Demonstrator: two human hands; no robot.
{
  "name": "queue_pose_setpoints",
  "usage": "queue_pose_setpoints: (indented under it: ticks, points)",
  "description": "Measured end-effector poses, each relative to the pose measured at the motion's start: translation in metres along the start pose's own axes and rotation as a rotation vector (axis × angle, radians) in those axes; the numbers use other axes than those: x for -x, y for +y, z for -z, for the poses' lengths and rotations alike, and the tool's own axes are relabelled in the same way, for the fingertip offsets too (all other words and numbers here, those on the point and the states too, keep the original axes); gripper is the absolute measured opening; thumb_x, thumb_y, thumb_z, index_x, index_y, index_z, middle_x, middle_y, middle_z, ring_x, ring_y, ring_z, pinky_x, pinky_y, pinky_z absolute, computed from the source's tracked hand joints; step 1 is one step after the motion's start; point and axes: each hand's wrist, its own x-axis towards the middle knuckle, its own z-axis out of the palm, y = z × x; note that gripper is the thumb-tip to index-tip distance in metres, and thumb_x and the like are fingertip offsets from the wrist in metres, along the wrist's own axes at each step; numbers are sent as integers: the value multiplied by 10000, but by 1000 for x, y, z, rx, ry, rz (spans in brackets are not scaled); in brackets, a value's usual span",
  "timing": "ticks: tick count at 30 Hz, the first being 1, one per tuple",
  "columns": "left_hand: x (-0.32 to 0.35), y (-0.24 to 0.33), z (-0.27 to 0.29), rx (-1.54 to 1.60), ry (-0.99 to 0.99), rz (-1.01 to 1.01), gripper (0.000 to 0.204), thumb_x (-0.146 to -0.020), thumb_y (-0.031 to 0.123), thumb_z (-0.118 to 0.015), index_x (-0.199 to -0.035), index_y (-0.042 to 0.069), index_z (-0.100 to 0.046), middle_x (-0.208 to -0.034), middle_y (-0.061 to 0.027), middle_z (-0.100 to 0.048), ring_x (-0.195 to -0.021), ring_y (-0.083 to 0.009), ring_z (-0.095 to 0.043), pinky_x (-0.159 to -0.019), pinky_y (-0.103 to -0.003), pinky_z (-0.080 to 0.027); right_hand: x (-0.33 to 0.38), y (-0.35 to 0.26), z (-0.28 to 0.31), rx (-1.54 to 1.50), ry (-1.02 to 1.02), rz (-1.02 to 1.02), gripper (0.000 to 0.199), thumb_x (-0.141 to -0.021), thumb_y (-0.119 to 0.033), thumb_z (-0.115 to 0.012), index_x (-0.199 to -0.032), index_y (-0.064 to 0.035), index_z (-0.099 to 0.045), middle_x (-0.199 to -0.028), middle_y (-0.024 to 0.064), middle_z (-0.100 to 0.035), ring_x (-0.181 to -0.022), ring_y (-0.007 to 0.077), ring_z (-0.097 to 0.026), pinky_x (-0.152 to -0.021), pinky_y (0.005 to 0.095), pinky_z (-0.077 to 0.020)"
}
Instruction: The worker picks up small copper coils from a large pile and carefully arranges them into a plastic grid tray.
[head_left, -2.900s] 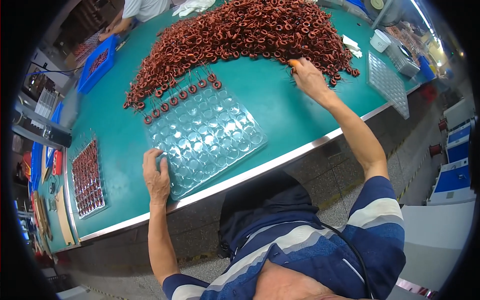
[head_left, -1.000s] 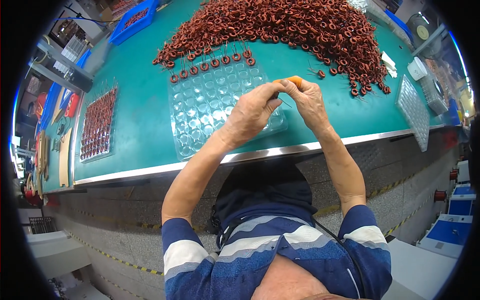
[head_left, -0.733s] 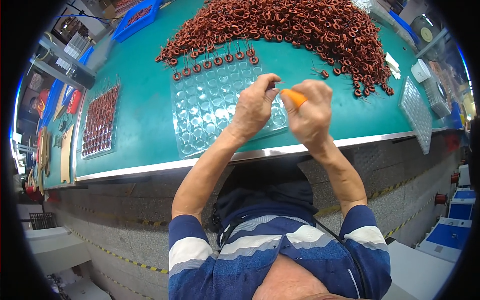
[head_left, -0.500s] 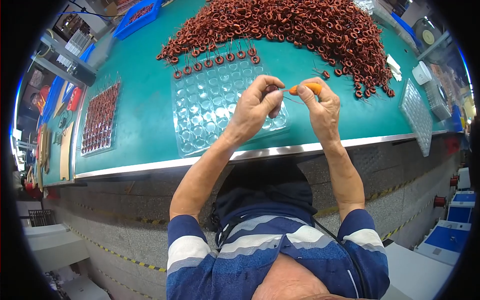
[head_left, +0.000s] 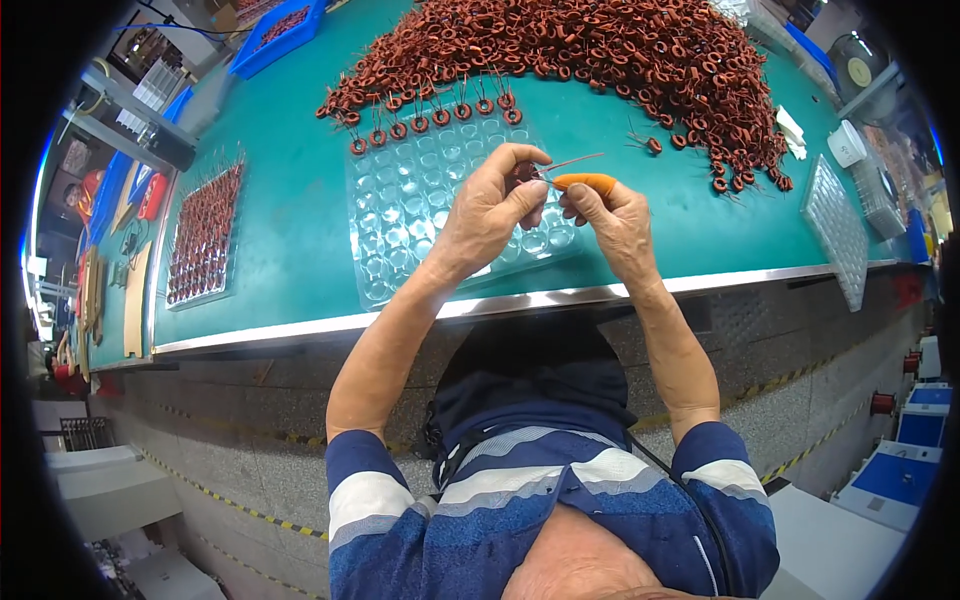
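Observation:
My left hand (head_left: 482, 215) pinches a small reddish-brown wire-wound ring coil (head_left: 524, 173) above a clear plastic tray (head_left: 372, 262). One of the coil's thin wire leads sticks out to the right. In my right hand (head_left: 622, 228) is a tool with an orange handle (head_left: 588, 183), its slim metal tip up against the coil at my left fingertips. Exactly where the tip touches is hidden by the fingers. Along the tray's far edge sits a row of several coils (head_left: 441, 117) with their leads pointing away from me; the tray's nearer round pockets hold none.
A large heap of coils (head_left: 580, 45) covers the back of the green table. At left stands a tray filled with coils (head_left: 205, 235), with a blue bin (head_left: 280, 38) behind. A lone coil (head_left: 654, 146), another clear tray (head_left: 838, 230) and a white cup (head_left: 845, 146) are at right.
Both hands have shifted left, the right one more, so they are closer together. The tool's tip has come in to the coil, and a wire lead now points up to the right.

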Motion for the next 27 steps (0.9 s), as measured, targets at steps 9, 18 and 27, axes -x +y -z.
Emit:
queue_pose_setpoints:
  ticks: [9, 18, 27]
  points:
    - [2, 0, -4, -376, 124, -107, 224, -918, 67, -582, -1125, -5, -535, -735, -72, -600, -631, -120, -560, -574, -278, -464, -2, -29, -12, -63, 222, -2, 278, -944, -214, -601, -887, 39, -701, -695, 80, -658, -579, 108, -595, -548, 230, -477]
    - [9, -11, 8, -10, 12, 33, 229, -959, 138, -560, -1112, -31, -538, -713, -47, -577, -610, -98, -554, -563, -247, -466, -9, -10, -12, -204, 175, -29, 300, -932, -275, -629, -934, 19, -689, -664, 34, -604, -601, 84, -564, -531, 197, -425]
    - [15, 0, 7, -128, -117, 84, 219, -981, 181, -520, -1094, 0, -572, -680, -16, -556, -580, -84, -531, -534, -245, -444, -7, -1, -2, -252, 25, -160, 268, -931, -251, -636, -965, 12, -669, -674, 32, -616, -548, 88, -573, -505, 190, -420]
